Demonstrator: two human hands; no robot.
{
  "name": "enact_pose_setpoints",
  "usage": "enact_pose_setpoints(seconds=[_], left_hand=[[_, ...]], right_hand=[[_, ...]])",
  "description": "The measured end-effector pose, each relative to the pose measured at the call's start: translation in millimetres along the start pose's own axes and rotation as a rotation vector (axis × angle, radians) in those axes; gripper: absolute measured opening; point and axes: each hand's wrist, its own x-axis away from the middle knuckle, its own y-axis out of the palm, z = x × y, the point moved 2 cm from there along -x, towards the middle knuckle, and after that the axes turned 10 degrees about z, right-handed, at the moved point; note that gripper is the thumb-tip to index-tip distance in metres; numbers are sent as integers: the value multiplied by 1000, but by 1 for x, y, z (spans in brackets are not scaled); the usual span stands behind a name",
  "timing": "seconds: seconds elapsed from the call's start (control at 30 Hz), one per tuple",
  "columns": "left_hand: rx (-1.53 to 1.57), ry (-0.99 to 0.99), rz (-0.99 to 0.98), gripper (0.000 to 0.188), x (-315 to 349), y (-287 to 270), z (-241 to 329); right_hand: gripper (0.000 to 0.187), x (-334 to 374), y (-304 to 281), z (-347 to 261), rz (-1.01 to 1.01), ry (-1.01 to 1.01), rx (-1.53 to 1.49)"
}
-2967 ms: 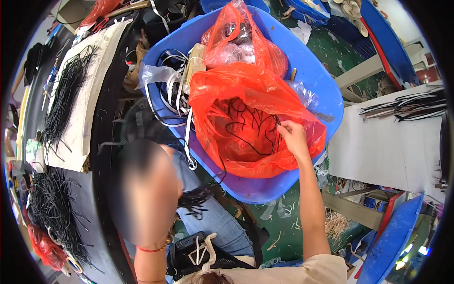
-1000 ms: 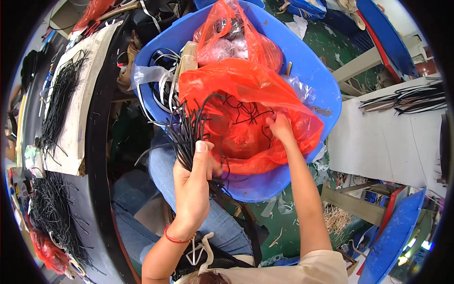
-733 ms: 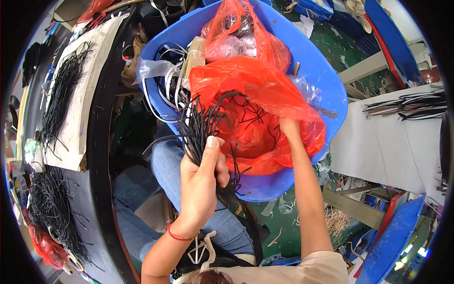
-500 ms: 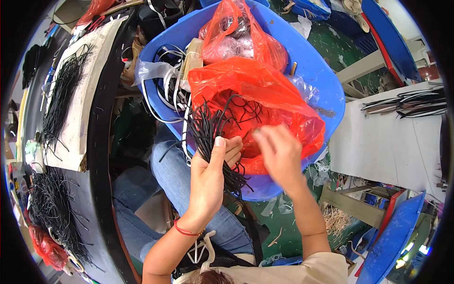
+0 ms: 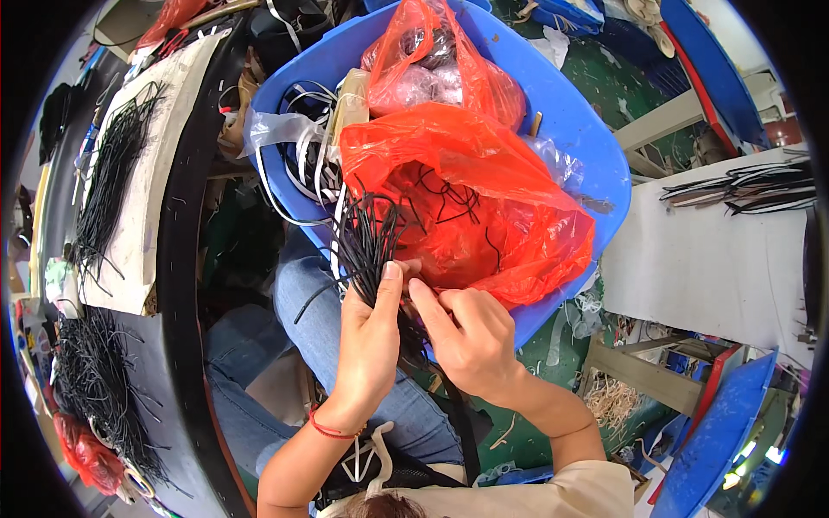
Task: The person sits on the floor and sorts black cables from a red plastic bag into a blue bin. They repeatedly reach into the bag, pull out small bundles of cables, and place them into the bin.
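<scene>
My left hand point(image 5: 370, 345) is closed around a bundle of thin black cords point(image 5: 367, 242), whose loose ends fan out above the thumb and hang below the fingers. Close against the left fingertips, my right hand point(image 5: 471, 341) is curled with thumb and forefinger together at the side of the bundle. Whatever lies between its fingers is hidden. Just beyond both hands, an open red plastic bag point(image 5: 518, 233) has a few loose black cords point(image 5: 449, 192) inside. That bag rests in a large blue tub point(image 5: 596, 138).
Behind the open bag sits another filled red bag point(image 5: 492, 91). White and black strips point(image 5: 306, 164) fill the tub's left side. More black cords lie on a board point(image 5: 117, 190) and a dark bench point(image 5: 177, 380) at left. At right, a pale table point(image 5: 699, 268) carries dark strips point(image 5: 743, 186).
My right hand has come down and left from over the red bag to the cord bundle. The left hand keeps its hold, shifted very slightly. The bag's near edge has moved.
</scene>
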Motion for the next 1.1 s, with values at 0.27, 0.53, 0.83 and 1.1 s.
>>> enact_pose_setpoints(seconds=[0.27, 0.53, 0.83, 1.1], left_hand=[[85, -153, -8, 22, -1, -3, -1], [256, -114, 74, 18, -5, 1, 6], [96, -169, -6, 24, 0, -12, 24], [13, -184, -76, 26, 0, 0, 25]], right_hand=[[27, -11, -5, 24, 163, 28, 125], [15, 4, 4, 14, -131, 41, -401], [35, 62, 101, 215, -587, 954, 34], [31, 90, 203, 325, 3, 865, -118]])
